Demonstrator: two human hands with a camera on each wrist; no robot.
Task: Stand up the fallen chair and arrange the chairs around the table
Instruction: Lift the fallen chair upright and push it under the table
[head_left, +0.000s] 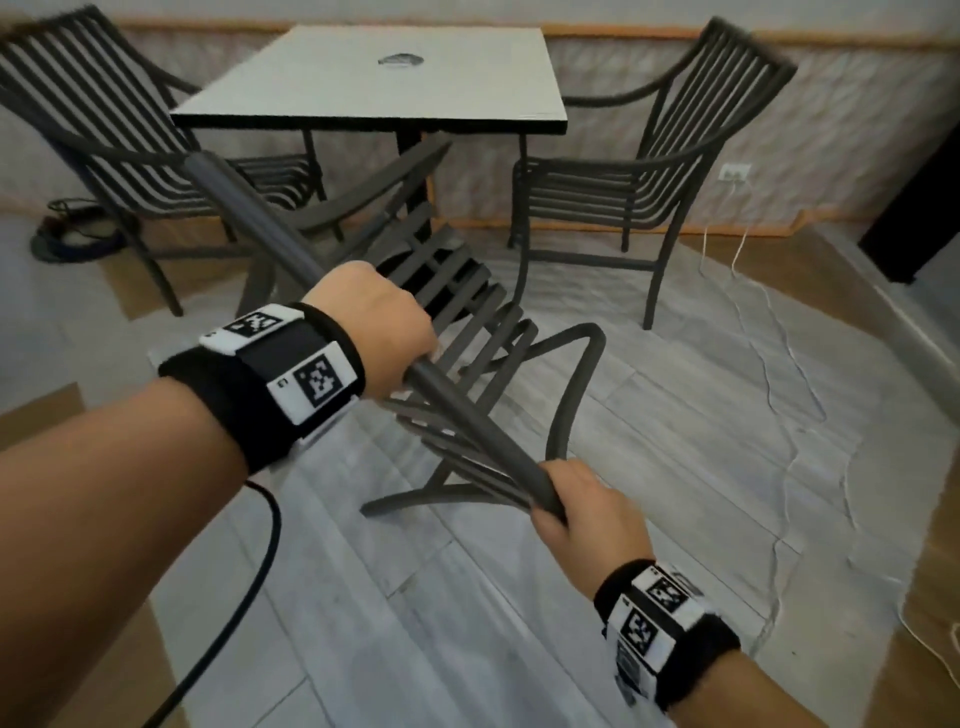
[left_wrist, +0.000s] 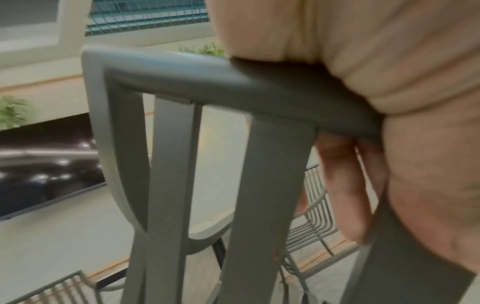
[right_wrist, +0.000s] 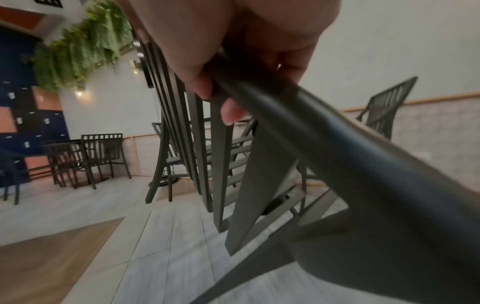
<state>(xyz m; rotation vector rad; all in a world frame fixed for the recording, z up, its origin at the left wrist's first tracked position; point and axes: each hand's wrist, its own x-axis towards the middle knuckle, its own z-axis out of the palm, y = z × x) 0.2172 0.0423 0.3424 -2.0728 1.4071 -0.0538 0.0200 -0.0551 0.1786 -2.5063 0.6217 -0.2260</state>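
Both forearms are banded with black wrist straps (head_left: 291, 374) carrying square black-and-white coded markers; no legible writing is shown. The top rail of the tilted chair (head_left: 447, 322) is gripped by both hands: the left hand (head_left: 384, 322) is wrapped around its middle, the right hand (head_left: 587, 514) around its near end. The chair is held between the person and the bench (head_left: 374, 83). Two upright chairs (head_left: 665, 171) are placed at the bench's left and right sides.

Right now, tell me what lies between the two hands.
In the head view, only the tilted chair's top rail spans from the left hand to the right hand; both grip it, with its back slats beneath.
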